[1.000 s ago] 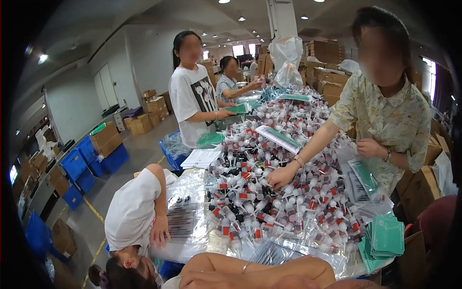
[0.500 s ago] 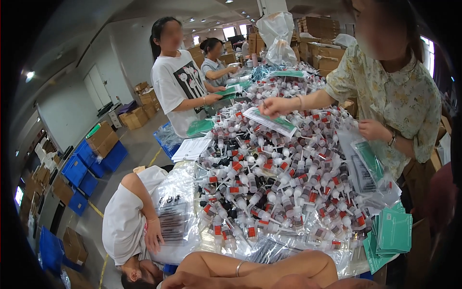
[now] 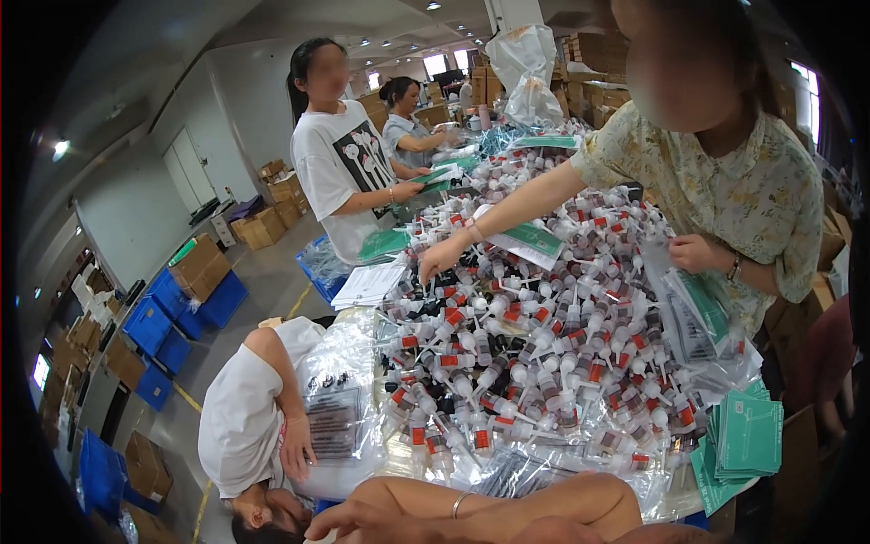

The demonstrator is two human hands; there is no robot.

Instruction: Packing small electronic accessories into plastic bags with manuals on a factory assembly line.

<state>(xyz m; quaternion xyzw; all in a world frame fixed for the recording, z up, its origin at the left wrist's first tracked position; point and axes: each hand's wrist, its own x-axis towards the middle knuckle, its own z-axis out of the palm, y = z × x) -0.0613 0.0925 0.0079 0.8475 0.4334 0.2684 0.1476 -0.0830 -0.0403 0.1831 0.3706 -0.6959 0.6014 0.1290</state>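
Note:
My bare forearms lie folded across each other at the lower edge, in front of the table. A thin bracelet (image 3: 459, 504) circles my left wrist, and beyond it my left hand is hidden behind the other arm. Near my left elbow rests my right hand (image 3: 340, 520), partly cut off by the lower edge, its visible fingers loosely extended with nothing in them. Closest to my arms are flat clear plastic bags with dark print (image 3: 518, 471). Beyond them spreads a large heap of small clear bottles (image 3: 544, 363) with white nozzle tips and red labels.
At right, a co-worker reaches a hand (image 3: 441, 258) into the heap. A person in white leans low at the left, an arm (image 3: 288, 399) on a plastic bag. Green cards (image 3: 745, 435) stand stacked at right, white sheets (image 3: 370, 286) at left. Blue crates (image 3: 165, 317) line the floor.
The right-hand co-worker's arm has stretched left and down, from above the green-and-white packet into the bottles. My folded arms stay put; the fingers of my right hand have shifted slightly.

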